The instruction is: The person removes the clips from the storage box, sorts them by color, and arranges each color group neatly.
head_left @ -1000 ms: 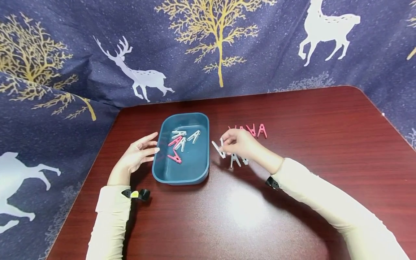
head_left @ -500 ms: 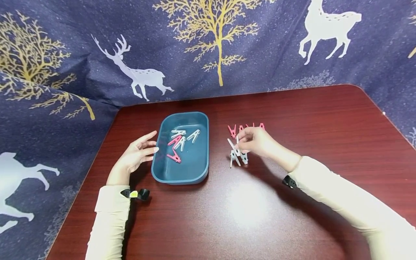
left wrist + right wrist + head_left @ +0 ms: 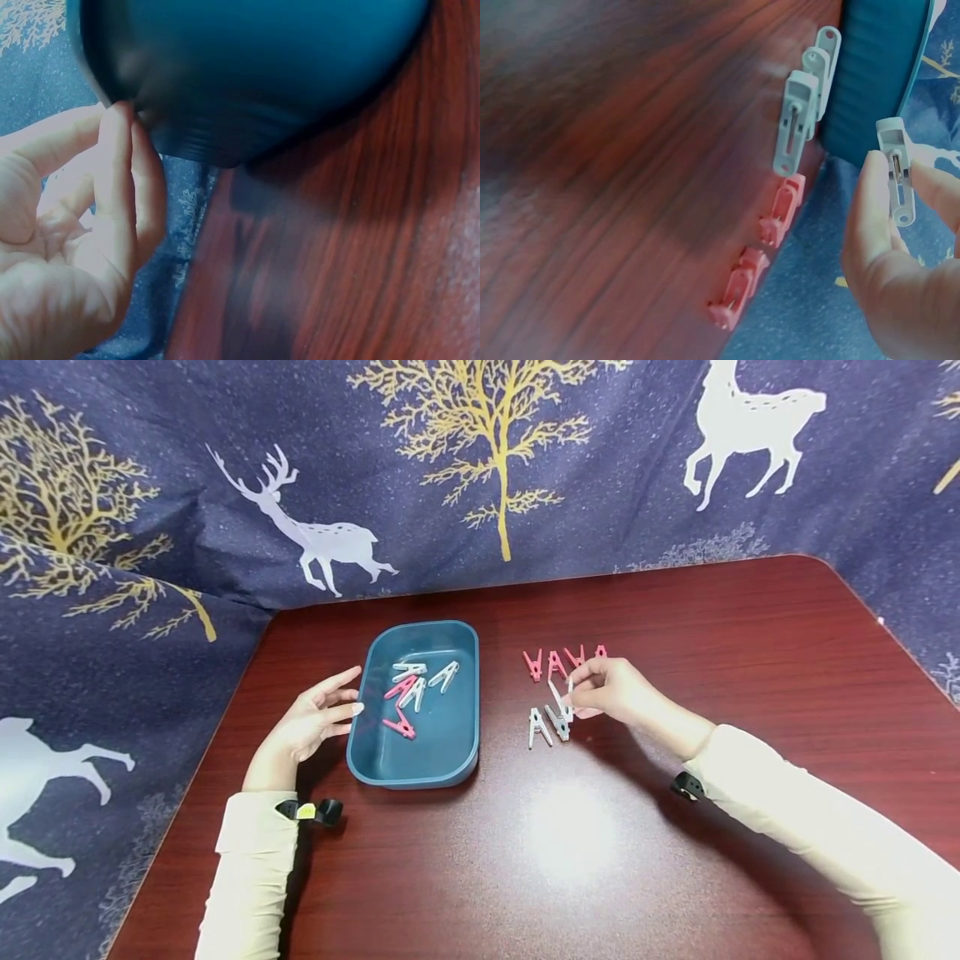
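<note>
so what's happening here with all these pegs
Someone's right hand is pinching a white clothespin above the dark red table, while their left hand rests its fingertips at the left side of a blue bin. Three white pegs and two pink pegs lie in the bin. To its right on the table are two loose white pegs and, behind those, a row of four pink ones.
</note>
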`<state>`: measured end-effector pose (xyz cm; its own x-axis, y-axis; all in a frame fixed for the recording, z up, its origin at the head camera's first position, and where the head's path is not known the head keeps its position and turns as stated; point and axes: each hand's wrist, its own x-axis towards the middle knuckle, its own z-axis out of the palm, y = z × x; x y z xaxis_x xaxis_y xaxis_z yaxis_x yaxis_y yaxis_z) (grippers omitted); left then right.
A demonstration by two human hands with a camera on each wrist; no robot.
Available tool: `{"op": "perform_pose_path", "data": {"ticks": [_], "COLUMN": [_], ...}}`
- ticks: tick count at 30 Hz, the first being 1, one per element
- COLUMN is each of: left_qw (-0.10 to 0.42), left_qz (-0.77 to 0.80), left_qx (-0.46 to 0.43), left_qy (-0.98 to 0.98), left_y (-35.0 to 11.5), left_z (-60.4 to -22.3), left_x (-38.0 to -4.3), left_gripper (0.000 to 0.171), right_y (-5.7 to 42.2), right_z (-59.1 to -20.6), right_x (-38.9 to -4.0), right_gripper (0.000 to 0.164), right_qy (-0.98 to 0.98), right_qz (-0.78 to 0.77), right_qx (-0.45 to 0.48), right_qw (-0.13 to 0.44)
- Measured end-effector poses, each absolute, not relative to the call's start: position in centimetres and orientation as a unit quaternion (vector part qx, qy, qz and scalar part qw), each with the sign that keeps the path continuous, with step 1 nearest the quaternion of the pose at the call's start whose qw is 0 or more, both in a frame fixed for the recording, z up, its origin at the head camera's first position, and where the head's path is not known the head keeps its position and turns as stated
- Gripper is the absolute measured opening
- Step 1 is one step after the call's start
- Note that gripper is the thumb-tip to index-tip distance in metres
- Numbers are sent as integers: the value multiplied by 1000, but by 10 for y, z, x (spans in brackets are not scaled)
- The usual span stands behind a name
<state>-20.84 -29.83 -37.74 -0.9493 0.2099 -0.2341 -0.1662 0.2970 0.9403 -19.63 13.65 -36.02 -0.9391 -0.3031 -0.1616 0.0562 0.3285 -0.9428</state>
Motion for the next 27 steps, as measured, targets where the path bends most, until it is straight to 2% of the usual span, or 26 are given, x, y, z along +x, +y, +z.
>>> {"op": "perform_pose_path", "data": {"ticks": [12,27], "left_qw": [163,169], "left_qz": [604,612], "left_qx": [31,24], "left_qy": [779,772], "left_y": [-300,-301], "left_z": [-380,-382], "left_x": [-209,-209], "left_gripper": [63,63], "right_y": [151,161], "right_z": [-369,-378], "right_x": [-191,-186], "right_gripper": [33,27], "right_qy": [789,802], "right_qz": [-592,-570], "right_qx": [-56,-36], "right_qw": [157,176]}}
